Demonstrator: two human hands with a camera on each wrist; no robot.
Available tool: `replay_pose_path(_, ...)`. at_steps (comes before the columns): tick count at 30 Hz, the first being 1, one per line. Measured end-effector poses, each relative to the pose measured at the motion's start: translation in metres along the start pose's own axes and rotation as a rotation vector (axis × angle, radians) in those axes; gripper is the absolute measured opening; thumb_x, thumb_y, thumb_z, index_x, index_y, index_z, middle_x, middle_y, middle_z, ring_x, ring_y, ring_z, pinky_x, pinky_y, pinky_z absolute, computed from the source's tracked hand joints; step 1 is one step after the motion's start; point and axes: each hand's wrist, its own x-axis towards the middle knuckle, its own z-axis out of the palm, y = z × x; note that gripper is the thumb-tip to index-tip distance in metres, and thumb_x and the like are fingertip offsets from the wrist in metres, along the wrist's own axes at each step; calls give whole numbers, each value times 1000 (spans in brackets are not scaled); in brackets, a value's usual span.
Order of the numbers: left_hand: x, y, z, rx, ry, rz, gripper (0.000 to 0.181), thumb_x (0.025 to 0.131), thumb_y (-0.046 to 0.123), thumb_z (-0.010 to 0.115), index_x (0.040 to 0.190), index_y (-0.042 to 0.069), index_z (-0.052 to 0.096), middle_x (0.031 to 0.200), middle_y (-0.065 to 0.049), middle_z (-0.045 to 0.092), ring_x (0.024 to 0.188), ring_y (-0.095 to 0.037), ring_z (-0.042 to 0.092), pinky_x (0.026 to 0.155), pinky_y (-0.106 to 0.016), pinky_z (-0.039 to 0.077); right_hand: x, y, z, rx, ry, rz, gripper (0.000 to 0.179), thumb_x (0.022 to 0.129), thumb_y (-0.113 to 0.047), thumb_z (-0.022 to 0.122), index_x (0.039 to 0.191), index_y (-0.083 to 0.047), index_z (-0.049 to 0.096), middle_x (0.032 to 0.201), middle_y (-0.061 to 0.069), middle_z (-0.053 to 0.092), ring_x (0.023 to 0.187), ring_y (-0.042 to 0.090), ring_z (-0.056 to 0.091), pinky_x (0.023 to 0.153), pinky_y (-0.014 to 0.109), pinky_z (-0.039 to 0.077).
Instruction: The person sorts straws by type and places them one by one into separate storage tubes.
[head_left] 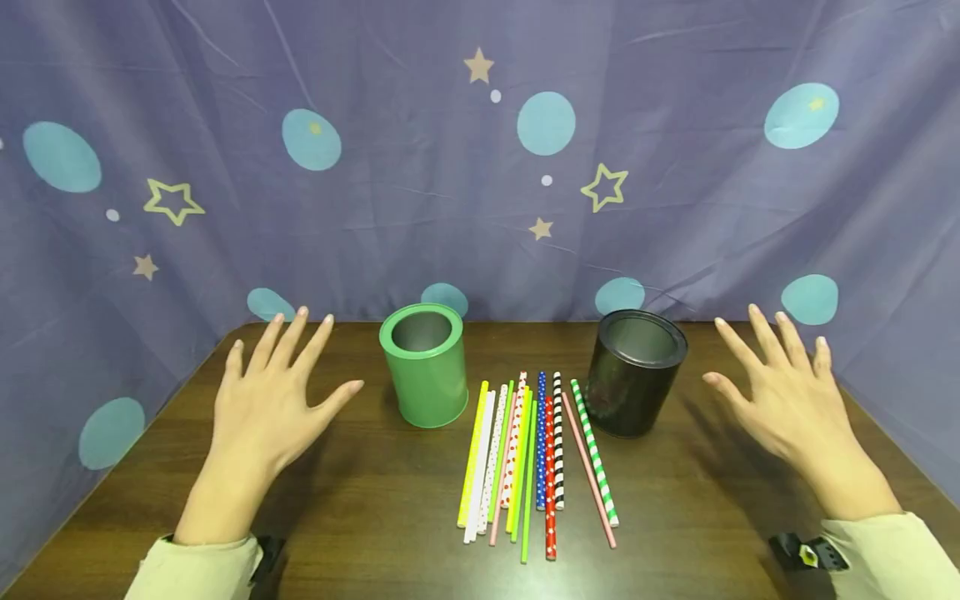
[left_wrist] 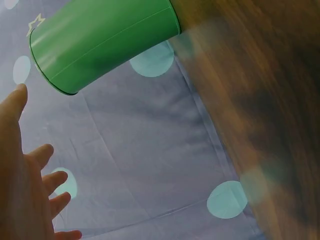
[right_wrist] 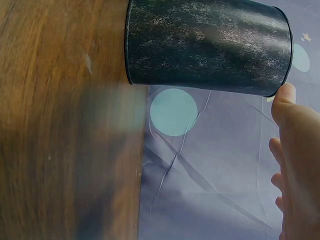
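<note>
My left hand [head_left: 266, 408] is held over the left side of the table, fingers spread and nothing in it. Nearest to it is a green can [head_left: 429, 379], upright with its top uncovered, just right of the thumb. On the other side my right hand [head_left: 791, 404] hovers with fingers spread, also holding nothing. A black can [head_left: 633, 383] stands upright to the left of that hand. Between and in front of the cans lie several paper straws, among them a green-striped straw [head_left: 595, 450], a red starred straw [head_left: 551, 492] and a white straw [head_left: 480, 467].
The brown wooden table [head_left: 360, 517] ends at the back against a purple-blue curtain [head_left: 420, 183] printed with stars and dots. Straws lie side by side, roughly pointing front to back, some close against each other. A dark wrist strap [head_left: 810, 553] shows at the right sleeve.
</note>
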Motion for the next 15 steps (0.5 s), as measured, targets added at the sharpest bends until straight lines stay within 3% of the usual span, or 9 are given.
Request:
replay_pose_path(7,9,-1,9,-84,-29,3,88,90,70,51,159,27,19,162,-10,24,149,-31,14,113,-64,10,7,-2,2,7,1,-19,69,101,-52,46,160,-29,16,163,18,11,150,36,-4,111,69,-5)
replay_pose_path(15,30,6,36,-266,-76,48,87,90,65,56,159,27,19,162,-6,24,150,-27,15,114,-61,16,1,-3,1,3,-14,-16,71,101,-51,47,160,-27,16,164,18,9,150,36,-5,111,69,-6)
